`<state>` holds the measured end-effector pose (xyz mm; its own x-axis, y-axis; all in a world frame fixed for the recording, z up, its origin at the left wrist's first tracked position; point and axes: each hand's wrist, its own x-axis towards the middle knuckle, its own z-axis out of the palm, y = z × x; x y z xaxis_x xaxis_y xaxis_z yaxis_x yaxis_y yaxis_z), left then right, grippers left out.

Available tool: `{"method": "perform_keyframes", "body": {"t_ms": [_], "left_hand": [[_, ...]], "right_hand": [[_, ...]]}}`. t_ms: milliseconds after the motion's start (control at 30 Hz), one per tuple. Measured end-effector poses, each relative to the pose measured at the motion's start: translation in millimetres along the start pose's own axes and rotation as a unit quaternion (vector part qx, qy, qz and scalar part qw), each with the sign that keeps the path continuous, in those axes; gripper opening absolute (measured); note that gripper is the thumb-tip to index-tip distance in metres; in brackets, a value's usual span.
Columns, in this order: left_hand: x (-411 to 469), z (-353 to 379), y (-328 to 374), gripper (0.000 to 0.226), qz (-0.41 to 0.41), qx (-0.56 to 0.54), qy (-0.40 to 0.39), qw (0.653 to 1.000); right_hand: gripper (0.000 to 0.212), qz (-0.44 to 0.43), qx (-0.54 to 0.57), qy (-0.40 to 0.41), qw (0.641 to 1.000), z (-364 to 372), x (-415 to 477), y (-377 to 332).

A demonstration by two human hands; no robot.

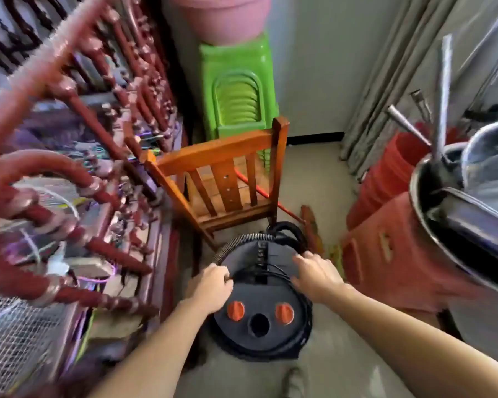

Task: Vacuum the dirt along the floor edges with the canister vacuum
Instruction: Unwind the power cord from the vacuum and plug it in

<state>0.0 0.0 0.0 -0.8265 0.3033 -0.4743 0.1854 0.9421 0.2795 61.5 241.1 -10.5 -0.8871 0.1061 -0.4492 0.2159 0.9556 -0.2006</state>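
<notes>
Atop the round black vacuum (259, 300), left hand (210, 285) grips the ribbed hose (242, 244).

Ahead: I see a wooden chair (222, 179) just beside a carved red bench (78, 110); a red broom handle (259, 191) shows behind its slats
Far corner: stacked green stools (237, 90); pink tub (222, 15) on top
My right: red plastic stools (385, 254); steel pots (457, 196) above; grey curtain (385, 67) behind

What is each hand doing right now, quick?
Left hand: fingers curled round the ribbed hose, holding it.
Right hand: open, fingers spread over the top of the canister vacuum, holding nothing.
</notes>
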Motion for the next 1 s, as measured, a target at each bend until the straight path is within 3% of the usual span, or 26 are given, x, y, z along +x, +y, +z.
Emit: {"method": "perform_keyframes", "body": {"t_ms": [167, 267, 367, 467, 600, 767, 1000], "left_hand": [[49.6, 72.1, -17.1, 0.039, -0.041, -0.019, 0.011, 0.999], [73.8, 107.7, -22.3, 0.046, -0.042, -0.032, 0.043, 0.998], [90.0, 135.0, -25.3, 0.048, -0.062, -0.034, 0.028, 0.997], [95.7, 156.4, -24.3, 0.047, -0.059, -0.012, 0.08, 0.995], [96.3, 169.6, -24.7, 0.05, -0.046, -0.027, 0.179, 0.982], [97.8, 173.3, -28.2, 0.047, -0.034, -0.04, 0.194, 0.979], [87.0, 183.4, -38.4, 0.046, 0.004, -0.065, 0.216, 0.974]], "right_hand": [[0.053, 0.0, 0.036, -0.013, 0.999, 77.8, 47.2, 4.8], [0.06, 0.011, 0.081, 0.024, 0.996, 112.5, 69.3, 7.9], [0.062, 0.024, 0.124, 0.033, 0.991, 142.3, 81.7, 1.4], [0.061, 0.038, 0.136, 0.085, 0.986, 165.0, 87.8, -2.1], [0.055, 0.053, 0.107, 0.201, 0.972, 178.3, 88.4, -5.1], [0.051, 0.077, 0.06, 0.241, 0.965, 183.8, 89.8, -10.3], [0.058, 0.13, 0.087, 0.283, 0.946, 196.2, 70.2, -20.1]]}}
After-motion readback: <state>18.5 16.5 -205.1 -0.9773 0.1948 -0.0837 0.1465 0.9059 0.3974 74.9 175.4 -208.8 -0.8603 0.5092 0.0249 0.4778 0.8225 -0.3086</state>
